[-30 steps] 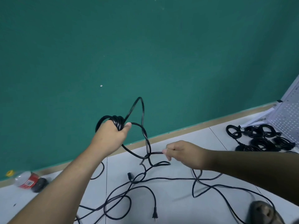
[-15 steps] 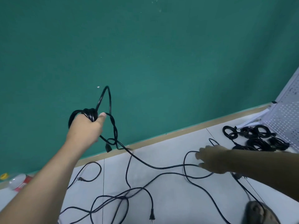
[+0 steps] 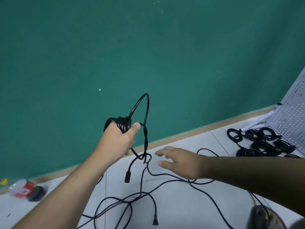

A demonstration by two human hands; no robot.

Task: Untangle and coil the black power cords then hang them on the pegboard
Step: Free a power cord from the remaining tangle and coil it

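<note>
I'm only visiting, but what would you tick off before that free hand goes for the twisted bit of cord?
1. Left hand grips the coil securely: ok.
2. Right hand empty, with fingers spread to take the cord: ok.
3. Knot under the coil undone: not ok, the strands are wound round each other.
4. Dangling connector free of that knot: cannot tell.
5. Loose cords lower down lying separate: not ok, they cross one another.
6. Pegboard in view for hanging: ok, with finished coils lying at its foot.
</note>
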